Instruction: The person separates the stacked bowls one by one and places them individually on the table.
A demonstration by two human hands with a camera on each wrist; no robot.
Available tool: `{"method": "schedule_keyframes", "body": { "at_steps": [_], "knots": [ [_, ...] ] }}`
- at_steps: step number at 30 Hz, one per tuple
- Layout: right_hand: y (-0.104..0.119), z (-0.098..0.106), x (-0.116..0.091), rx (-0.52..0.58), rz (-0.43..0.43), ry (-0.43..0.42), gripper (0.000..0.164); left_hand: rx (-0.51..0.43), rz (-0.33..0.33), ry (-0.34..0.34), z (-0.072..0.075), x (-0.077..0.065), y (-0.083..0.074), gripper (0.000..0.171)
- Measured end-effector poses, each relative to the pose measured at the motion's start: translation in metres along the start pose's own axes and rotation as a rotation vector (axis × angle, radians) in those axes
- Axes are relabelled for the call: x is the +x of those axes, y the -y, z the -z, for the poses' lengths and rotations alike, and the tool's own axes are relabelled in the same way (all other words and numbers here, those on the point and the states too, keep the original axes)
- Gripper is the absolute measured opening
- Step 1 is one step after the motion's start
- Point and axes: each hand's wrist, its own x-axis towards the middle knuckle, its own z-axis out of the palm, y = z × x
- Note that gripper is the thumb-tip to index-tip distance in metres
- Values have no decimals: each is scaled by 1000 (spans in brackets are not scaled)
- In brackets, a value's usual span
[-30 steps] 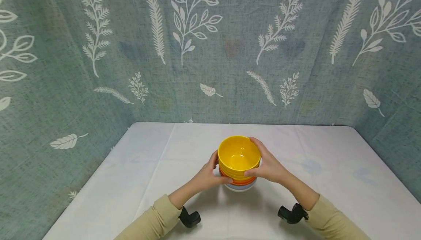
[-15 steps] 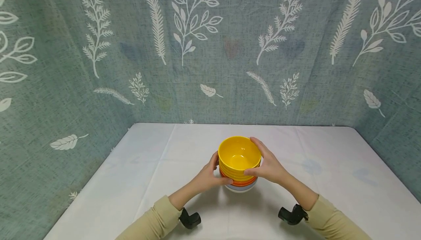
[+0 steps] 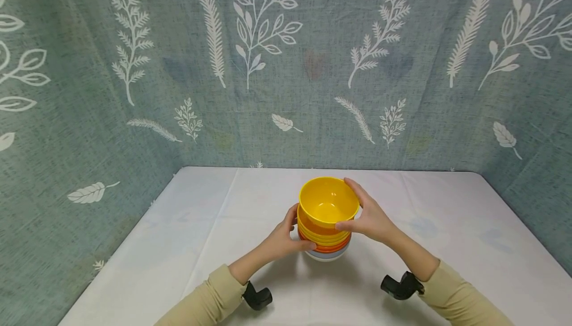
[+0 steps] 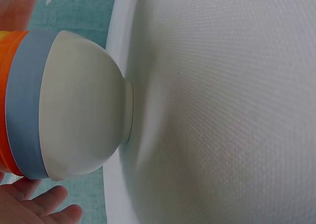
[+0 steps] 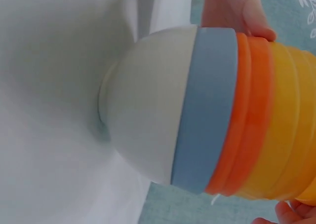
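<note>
The left hand (image 3: 283, 236) has its fingers round the bowl stack (image 3: 328, 241) on the bench (image 3: 250, 192), so the right hand (image 3: 370, 221), gripping the topmost yellow bowl (image 3: 328, 204), should preferably raise it straight, without tilting.

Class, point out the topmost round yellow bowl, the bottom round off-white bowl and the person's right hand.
Topmost round yellow bowl (image 3: 329, 201): head view, inside surface.
Bottom round off-white bowl (image 5: 148, 104): right wrist view, outer wall.
Person's right hand (image 3: 369, 220): head view, back of the hand.
</note>
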Motion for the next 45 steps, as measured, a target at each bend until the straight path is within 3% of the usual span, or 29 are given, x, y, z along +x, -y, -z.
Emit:
{"method": "schedule_keyframes", "body": {
  "at_steps": [16,27,45],
  "knots": [
    [7,31,-4,15,-82,-46,98,9,18,-10,-1,0,-3,95],
    [7,56,-9,1,-82,-83,97,25,0,-16,-1,1,-1,97],
    [-14,100,-25,-129,-175,-176,94,15,2,-21,-2,1,-1,96]
  ]
}}
